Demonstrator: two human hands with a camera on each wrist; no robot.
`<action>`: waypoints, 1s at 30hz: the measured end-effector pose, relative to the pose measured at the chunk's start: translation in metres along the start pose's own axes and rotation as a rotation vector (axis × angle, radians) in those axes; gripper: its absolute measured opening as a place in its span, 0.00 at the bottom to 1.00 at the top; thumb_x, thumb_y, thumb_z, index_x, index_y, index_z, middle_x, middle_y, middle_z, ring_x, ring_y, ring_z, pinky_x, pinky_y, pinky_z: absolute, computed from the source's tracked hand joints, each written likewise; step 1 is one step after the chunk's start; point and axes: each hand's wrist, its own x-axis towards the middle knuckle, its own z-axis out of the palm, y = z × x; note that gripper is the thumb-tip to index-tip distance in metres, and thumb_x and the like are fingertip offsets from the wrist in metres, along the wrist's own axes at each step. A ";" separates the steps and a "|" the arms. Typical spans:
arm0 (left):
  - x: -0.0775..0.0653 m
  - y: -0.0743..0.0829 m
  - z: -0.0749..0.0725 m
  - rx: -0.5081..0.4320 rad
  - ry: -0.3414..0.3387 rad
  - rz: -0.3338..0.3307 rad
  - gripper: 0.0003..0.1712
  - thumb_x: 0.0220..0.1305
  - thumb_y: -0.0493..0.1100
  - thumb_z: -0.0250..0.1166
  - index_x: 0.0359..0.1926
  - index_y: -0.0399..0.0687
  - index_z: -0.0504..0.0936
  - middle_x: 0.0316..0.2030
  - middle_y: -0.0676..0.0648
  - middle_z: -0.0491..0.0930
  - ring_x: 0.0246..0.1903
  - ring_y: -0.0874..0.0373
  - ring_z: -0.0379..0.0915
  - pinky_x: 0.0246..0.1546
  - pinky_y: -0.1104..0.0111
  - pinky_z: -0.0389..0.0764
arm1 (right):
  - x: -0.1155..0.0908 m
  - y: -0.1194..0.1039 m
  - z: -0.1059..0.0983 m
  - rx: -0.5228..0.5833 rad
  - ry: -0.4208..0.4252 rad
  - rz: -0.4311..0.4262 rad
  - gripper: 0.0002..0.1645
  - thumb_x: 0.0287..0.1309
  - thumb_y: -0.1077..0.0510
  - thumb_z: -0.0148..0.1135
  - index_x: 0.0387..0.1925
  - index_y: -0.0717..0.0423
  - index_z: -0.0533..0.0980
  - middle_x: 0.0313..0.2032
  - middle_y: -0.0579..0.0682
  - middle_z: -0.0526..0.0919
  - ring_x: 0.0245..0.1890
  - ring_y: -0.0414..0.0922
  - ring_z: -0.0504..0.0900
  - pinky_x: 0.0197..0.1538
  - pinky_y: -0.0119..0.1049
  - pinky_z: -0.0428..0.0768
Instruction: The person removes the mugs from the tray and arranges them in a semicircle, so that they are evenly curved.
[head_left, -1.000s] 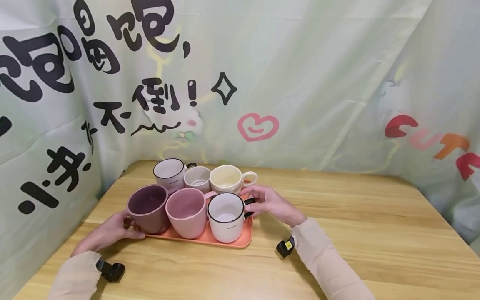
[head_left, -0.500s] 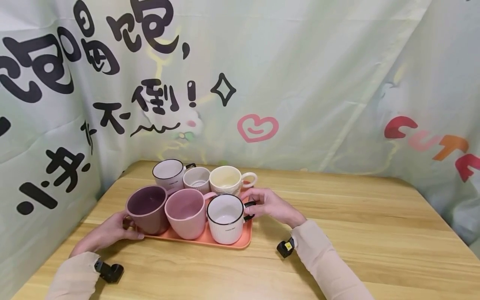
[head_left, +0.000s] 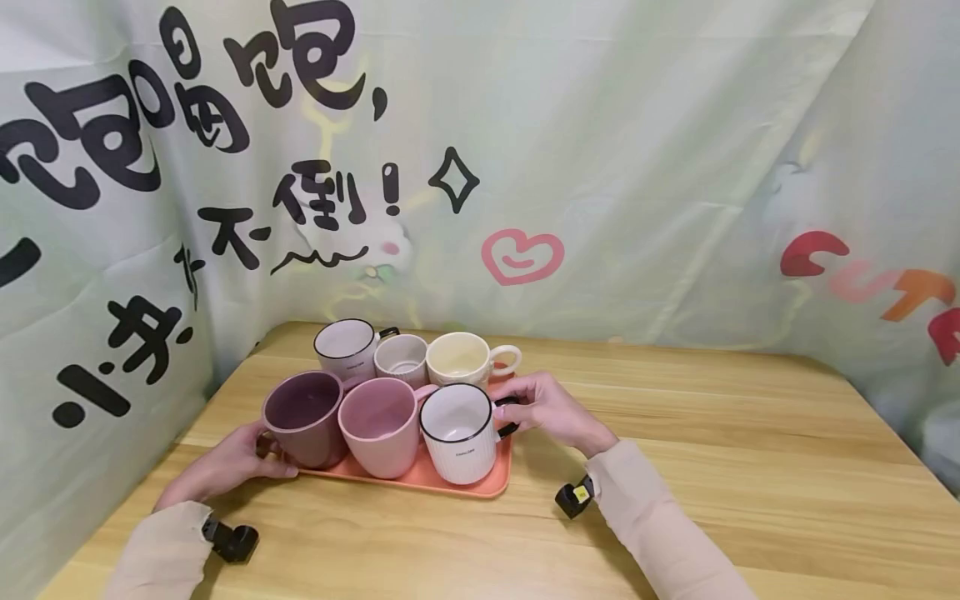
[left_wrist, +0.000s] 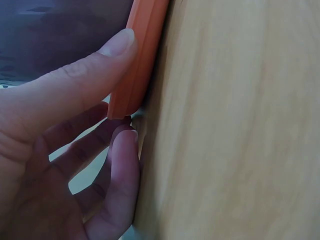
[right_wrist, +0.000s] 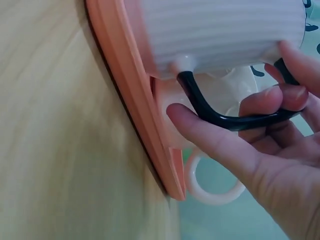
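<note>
An orange-pink tray (head_left: 491, 483) carries several mugs. My right hand (head_left: 551, 412) holds the black handle (right_wrist: 220, 120) of a ribbed white mug (head_left: 459, 450) with a black rim, at the tray's front right corner; fingers pass through the handle loop. At the front left, my left hand (head_left: 236, 462) grips the tray's corner beside a purple mug (head_left: 306, 417). In the left wrist view its thumb (left_wrist: 75, 77) lies along the tray rim (left_wrist: 145, 55), with the other fingers bent round the end. A pink mug (head_left: 378, 433) stands between the purple and white ones.
Behind the front row stand a black-rimmed white mug (head_left: 347, 350), a small grey ribbed cup (head_left: 401, 357) and a cream mug (head_left: 459, 360). The wooden table (head_left: 712, 467) extends right. A printed curtain (head_left: 637, 167) hangs along the back and left.
The white mug has tipped and risen very slightly in my right hand. The left hand keeps its hold at the tray. The whole head view has shifted a little.
</note>
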 end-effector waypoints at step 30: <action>0.004 -0.001 0.001 0.027 -0.005 -0.021 0.28 0.53 0.33 0.78 0.51 0.27 0.75 0.37 0.46 0.76 0.37 0.58 0.71 0.39 0.68 0.72 | -0.042 -0.019 -0.050 -0.089 0.196 0.000 0.20 0.61 0.70 0.65 0.52 0.79 0.77 0.42 0.55 0.87 0.36 0.41 0.84 0.38 0.37 0.83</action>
